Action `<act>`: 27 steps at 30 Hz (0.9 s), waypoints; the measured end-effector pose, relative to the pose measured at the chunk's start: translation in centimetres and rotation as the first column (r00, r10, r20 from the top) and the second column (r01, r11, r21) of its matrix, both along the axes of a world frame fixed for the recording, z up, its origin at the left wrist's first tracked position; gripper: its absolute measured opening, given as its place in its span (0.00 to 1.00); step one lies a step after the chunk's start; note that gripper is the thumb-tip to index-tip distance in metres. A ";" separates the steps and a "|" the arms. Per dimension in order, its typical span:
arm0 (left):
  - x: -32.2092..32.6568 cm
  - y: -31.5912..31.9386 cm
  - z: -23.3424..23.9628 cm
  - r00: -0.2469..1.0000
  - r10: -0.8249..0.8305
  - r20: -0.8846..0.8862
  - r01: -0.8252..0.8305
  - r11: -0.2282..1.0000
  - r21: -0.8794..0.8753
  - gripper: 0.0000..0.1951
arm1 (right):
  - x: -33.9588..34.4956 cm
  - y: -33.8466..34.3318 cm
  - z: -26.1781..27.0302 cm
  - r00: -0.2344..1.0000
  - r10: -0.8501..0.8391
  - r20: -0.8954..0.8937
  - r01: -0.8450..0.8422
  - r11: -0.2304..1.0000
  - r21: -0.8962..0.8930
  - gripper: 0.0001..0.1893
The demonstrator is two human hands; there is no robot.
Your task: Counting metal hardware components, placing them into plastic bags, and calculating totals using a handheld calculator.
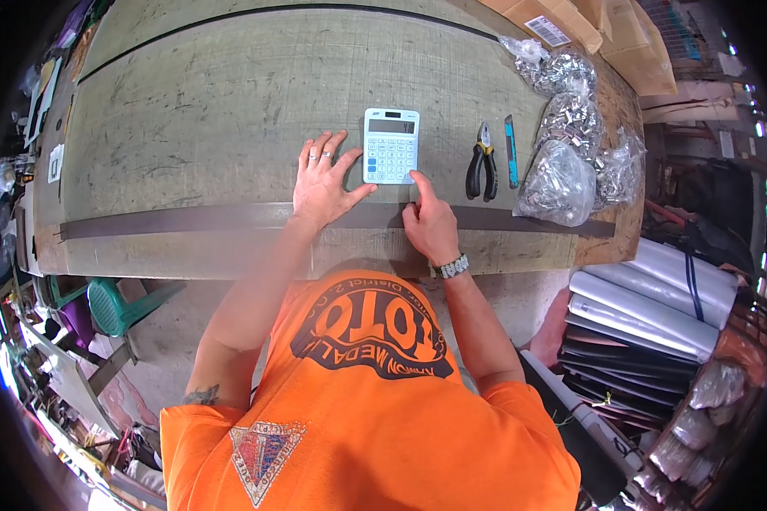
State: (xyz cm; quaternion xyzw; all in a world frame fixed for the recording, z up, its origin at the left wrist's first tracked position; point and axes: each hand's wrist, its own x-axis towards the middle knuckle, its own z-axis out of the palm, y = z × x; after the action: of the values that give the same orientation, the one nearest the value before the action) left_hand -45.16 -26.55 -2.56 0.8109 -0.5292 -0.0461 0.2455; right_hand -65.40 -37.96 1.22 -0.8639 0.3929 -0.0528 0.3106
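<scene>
A light-blue and white calculator (pixel 391 147) lies on the worktable (pixel 217 134), digits showing on its display. My left hand (pixel 325 182) rests spread on the table at the calculator's left side, thumb by its lower left corner, holding nothing. The index finger of my right hand (pixel 431 220) is at the calculator's lower right key; the other fingers are curled, with nothing seen in them. A long dark flat strip (pixel 230 217) runs across the table under both hands. To the right lie pliers (pixel 482 163) with black and yellow handles and a blue utility knife (pixel 511 153).
Clear plastic bags of small metal pieces (pixel 556 182) sit at the table's right, with cardboard boxes (pixel 562 22) behind. Plastic-wrapped rolls (pixel 645 306) are stacked below right. A green plastic stool (pixel 108 306) stands below left.
</scene>
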 end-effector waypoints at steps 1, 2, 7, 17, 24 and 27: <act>0.1 0.0 0.0 1.000 -0.007 0.003 0.007 1.000 -0.002 0.35 | 0.3 0.1 -0.4 1.000 -0.007 0.003 0.007 1.000 -0.002 0.32; 0.2 0.0 0.0 1.000 -0.004 0.017 0.004 1.000 0.005 0.35 | 0.6 0.1 -0.8 0.999 -0.001 -0.045 0.000 1.000 -0.010 0.32; 0.4 -0.4 0.0 0.999 -0.019 0.039 0.020 1.000 -0.012 0.34 | 0.6 -0.3 -0.4 0.999 -0.025 -0.043 0.025 1.000 0.007 0.33; -0.2 -0.1 0.6 0.999 -0.017 0.032 0.018 1.000 -0.012 0.33 | -0.9 0.2 -1.7 0.988 -0.097 0.123 0.095 0.995 0.023 0.32; -0.3 -0.1 0.4 0.999 0.010 0.046 -0.012 1.000 0.027 0.34 | -0.5 0.5 -2.5 0.981 -0.165 0.104 0.166 0.986 -0.005 0.30; -0.2 -0.5 0.4 1.000 -0.016 0.026 0.015 0.999 0.028 0.37 | -0.4 0.4 -2.4 0.972 -0.197 0.129 0.198 0.980 0.007 0.29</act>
State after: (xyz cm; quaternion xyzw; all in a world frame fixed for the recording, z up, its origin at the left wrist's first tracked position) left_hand -45.39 -27.03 -2.18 0.8106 -0.5381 -0.0446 0.2268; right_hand -65.84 -37.59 -1.14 -0.8163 0.4559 -0.1402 0.3258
